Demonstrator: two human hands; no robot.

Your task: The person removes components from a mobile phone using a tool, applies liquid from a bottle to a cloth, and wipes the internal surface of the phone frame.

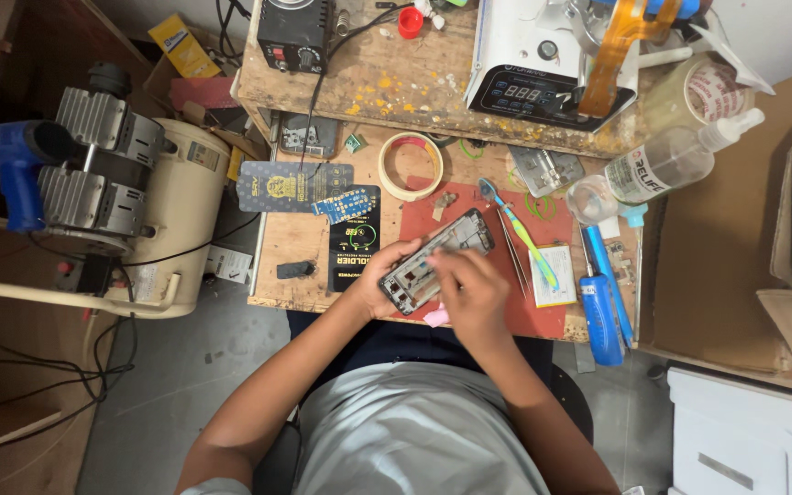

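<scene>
Meanwhile left hand (379,291) grips phone frame (434,259), clear liquid bottle (657,168) nearby.

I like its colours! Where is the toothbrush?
In the head view, the toothbrush lies on the red mat, right of the phone frame, beside the tweezers.

A wooden workbench (304,243) carried a red mat (543,316). Left of the mat lay a black card (352,240); above it, a tape roll (411,166); right of it, a blue tool (602,316); tweezers (512,251) rested on it.
</scene>
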